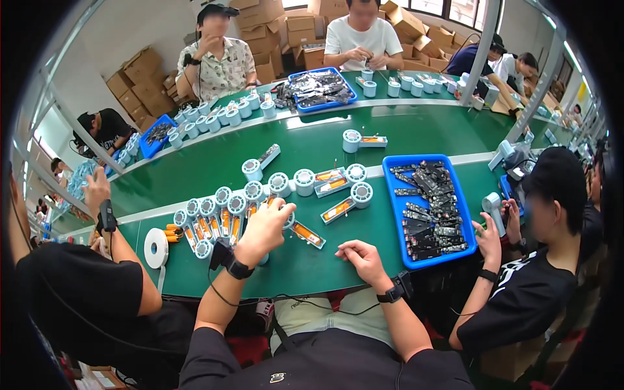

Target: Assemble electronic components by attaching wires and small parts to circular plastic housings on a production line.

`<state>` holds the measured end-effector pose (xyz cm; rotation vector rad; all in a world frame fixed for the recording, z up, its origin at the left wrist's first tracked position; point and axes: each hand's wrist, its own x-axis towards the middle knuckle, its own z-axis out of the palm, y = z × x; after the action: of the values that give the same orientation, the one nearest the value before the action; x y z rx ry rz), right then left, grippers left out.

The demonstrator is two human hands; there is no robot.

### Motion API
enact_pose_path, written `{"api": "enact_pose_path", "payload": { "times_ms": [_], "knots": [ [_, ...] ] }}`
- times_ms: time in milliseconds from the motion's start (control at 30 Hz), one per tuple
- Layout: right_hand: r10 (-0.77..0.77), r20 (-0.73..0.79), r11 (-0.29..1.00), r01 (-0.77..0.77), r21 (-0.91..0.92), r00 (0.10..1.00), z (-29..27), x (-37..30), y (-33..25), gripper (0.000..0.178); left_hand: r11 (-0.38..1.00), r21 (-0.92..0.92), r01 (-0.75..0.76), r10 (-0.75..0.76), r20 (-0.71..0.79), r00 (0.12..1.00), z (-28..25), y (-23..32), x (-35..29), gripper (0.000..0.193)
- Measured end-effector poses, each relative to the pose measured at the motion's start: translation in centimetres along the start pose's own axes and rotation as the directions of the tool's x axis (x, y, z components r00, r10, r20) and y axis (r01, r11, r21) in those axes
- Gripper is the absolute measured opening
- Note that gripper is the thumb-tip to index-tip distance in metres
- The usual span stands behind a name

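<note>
My left hand [265,227] hovers palm down over the row of light-blue handheld fans, its fingers bent and apart. Its fingertips overlap the round head of one opened fan, whose handle [308,235] with an orange cell inside points toward my right hand. Whether they touch the head is hard to see. My right hand [364,261] is closed near the table's front edge, thumb and forefinger together; anything between them is too small to make out. Beyond my left hand stand several more fans [222,196] with orange cells in their handles. Another opened fan [338,208] lies beyond my right hand.
A blue tray [394,214] of dark circuit boards [434,214] stands to my right. At left are a white tape roll [156,248] and orange cells [173,233]. Two fans [351,140] lie on the green belt [305,140]. Co-workers sit close on both sides and opposite.
</note>
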<state>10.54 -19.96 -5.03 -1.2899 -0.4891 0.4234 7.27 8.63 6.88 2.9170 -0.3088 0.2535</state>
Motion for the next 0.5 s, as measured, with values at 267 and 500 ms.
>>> {"api": "enact_pose_path", "payload": {
  "times_ms": [267, 500],
  "knots": [
    [-0.025, -0.029, 1.0, 0.025, -0.011, 0.999, 0.2, -0.9, 0.2, 0.017, 0.961, 0.274, 0.038, 0.014, -0.183, 0.983, 1.9, -1.3, 0.9, 0.065],
    [0.003, -0.027, 1.0, -0.003, 0.001, 1.0, -0.3, -0.7, 0.4, 0.017, 0.942, 0.331, 0.053, -0.039, -0.048, 0.998, -1.3, -0.3, -0.4, 0.066]
  ]
}}
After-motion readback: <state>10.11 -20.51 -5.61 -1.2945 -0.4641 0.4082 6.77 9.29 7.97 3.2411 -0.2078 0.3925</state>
